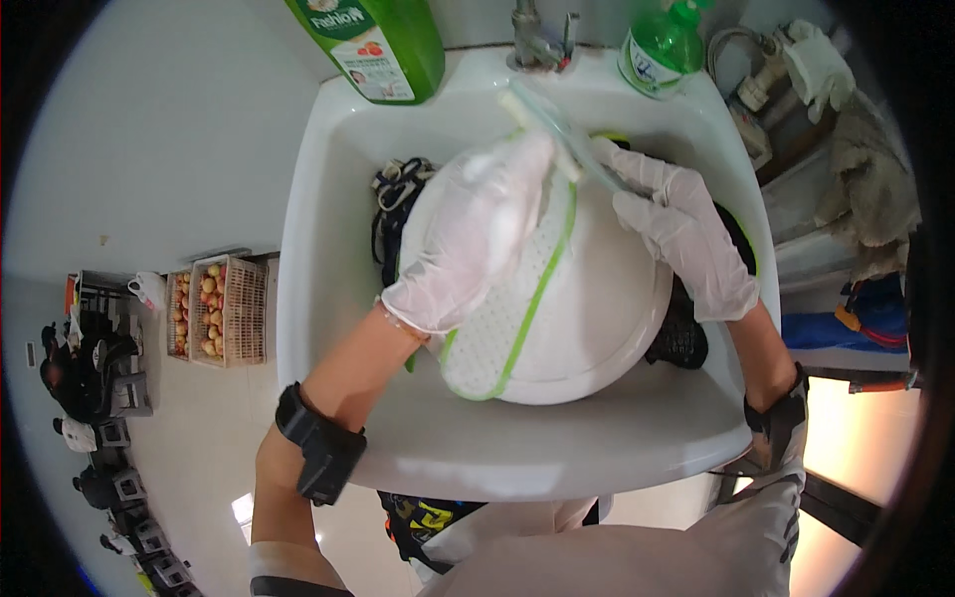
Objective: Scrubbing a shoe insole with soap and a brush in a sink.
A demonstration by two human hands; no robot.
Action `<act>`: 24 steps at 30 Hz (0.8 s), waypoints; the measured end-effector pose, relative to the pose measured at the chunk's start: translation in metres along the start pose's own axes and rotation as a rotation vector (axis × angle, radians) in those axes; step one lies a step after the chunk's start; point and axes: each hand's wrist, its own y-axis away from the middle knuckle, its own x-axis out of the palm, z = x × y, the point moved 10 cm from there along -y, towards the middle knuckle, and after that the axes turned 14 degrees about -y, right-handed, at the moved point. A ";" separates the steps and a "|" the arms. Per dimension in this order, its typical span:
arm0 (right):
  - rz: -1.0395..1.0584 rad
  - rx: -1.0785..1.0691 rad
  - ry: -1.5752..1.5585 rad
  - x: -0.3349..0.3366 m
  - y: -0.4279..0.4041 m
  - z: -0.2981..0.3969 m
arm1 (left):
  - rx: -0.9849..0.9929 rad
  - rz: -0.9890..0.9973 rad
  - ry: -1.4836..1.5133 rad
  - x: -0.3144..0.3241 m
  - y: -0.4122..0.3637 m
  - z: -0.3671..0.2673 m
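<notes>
My left hand (485,224), in a thin whitish glove, presses a white shoe insole with a green edge (522,321) against an upturned white basin (604,328) in the sink. My right hand (671,216), gloved too, grips a brush with a pale green translucent handle (574,134); its whitish bristle side is at the top end of the insole, somewhat blurred. White foam lies on the left glove. Dark laces (403,198) show left of the basin, and a black mesh shoe (679,328) lies partly hidden right of it.
The white sink (298,298) has a metal faucet (530,37) at its back. A green detergent bottle (395,45) stands back left, a green pump bottle (660,52) back right. Gloves (817,67) and a cloth hang at right. Crates of apples (231,313) and seated people are at left.
</notes>
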 end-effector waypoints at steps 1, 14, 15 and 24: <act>0.004 -0.015 0.007 0.000 0.001 0.006 | 0.169 -0.036 -0.436 -0.001 0.000 -0.018; 0.065 0.076 -0.046 0.015 0.009 0.010 | -0.068 0.081 -0.099 -0.019 0.005 0.002; 0.067 0.078 -0.040 0.017 0.011 0.009 | -0.063 0.081 -0.164 -0.017 0.005 0.001; 0.047 -0.096 0.068 0.025 0.018 0.027 | -0.100 0.148 -0.251 -0.009 0.008 -0.008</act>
